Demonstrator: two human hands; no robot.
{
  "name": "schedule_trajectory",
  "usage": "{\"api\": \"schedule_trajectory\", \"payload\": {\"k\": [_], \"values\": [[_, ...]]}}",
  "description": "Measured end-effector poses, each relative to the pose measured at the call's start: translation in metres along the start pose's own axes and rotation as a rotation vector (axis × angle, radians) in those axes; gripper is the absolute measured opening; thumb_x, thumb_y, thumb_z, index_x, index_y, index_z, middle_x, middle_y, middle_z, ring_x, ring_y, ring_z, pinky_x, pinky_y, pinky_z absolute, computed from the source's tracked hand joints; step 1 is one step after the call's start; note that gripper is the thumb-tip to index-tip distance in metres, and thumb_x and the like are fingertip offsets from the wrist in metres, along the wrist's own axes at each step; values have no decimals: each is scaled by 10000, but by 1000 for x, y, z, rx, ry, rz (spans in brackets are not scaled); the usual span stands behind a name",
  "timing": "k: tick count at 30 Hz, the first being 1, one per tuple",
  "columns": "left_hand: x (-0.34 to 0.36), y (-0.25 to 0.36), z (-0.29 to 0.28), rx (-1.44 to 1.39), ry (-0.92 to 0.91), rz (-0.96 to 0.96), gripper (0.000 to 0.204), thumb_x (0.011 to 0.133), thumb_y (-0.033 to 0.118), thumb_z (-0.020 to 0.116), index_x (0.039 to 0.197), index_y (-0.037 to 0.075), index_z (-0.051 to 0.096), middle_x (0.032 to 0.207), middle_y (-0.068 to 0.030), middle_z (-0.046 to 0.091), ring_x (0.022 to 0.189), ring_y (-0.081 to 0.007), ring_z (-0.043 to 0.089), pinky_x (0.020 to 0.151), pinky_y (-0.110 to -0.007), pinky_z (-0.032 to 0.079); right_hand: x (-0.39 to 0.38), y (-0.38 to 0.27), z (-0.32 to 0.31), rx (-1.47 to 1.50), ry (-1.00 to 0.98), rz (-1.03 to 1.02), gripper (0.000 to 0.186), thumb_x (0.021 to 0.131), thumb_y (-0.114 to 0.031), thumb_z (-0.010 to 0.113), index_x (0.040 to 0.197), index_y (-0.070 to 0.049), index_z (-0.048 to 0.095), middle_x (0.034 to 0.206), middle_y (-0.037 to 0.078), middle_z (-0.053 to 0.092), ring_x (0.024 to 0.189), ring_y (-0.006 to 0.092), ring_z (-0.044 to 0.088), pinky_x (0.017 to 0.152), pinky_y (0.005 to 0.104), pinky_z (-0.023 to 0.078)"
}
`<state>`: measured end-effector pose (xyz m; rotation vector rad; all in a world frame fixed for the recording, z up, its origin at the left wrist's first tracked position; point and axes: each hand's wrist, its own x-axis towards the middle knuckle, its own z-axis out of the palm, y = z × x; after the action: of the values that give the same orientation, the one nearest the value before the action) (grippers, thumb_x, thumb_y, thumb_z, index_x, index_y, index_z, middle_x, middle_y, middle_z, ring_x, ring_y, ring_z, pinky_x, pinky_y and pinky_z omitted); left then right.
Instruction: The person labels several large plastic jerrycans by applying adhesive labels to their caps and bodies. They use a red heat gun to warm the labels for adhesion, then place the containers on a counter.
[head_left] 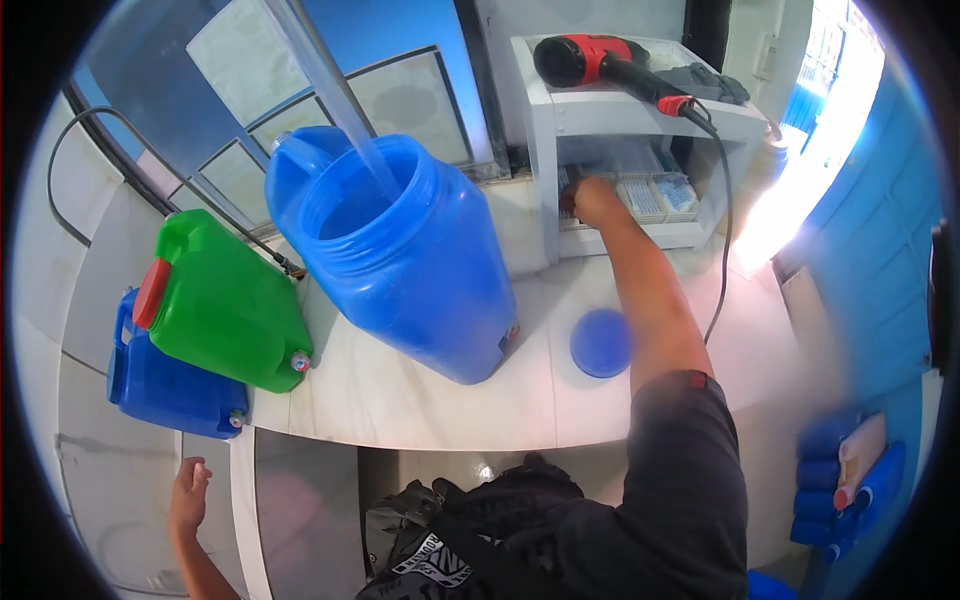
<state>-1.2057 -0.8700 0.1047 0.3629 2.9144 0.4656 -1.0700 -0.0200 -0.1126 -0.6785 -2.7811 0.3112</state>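
My right hand [590,200] reaches into the lower compartment of a white shelf unit [627,232], among small trays of white items [645,197]. Its fingers are curled, and what they grip is hidden. My left hand [190,490] hangs at the lower left with loosely bent fingers and nothing in it. A large blue jug [410,290] stands uncapped on the counter [530,400], with a clear tube [365,150] down in its mouth. A round blue cap [600,340] lies beside my right forearm.
A green jug [225,310] and a smaller blue jug [175,395] stand on the left. A red-and-black heat gun [570,62] with a cord lies atop the shelf unit. Several containers [815,480] are at the lower right. A bright opening [800,150] is at the right.
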Motion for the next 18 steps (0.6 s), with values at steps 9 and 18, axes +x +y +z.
{"api": "schedule_trajectory", "payload": {"k": [9, 18], "values": [[-27, 129, 57, -77, 8, 511, 500, 845, 303, 766, 1201, -6, 598, 1140, -157, 654, 1091, -307, 613, 981, -404, 451, -20, -30, -47, 298, 693, 300, 245, 900, -139, 643, 1125, -93, 729, 1059, 181, 720, 1000, 332, 687, 873, 422, 530], [-54, 320, 165, -322, 76, 1197, 652, 740, 278, 868, 1270, 13, 597, 1275, -185, 604, 1175, -368, 568, 977, -440, 466, -241, -225, -116, 1089, 520, 188, 195, 1016, -104, 574, 1172, -14, 648, 1013, 28, 683, 885, 92, 610, 791, 250, 489]]}}
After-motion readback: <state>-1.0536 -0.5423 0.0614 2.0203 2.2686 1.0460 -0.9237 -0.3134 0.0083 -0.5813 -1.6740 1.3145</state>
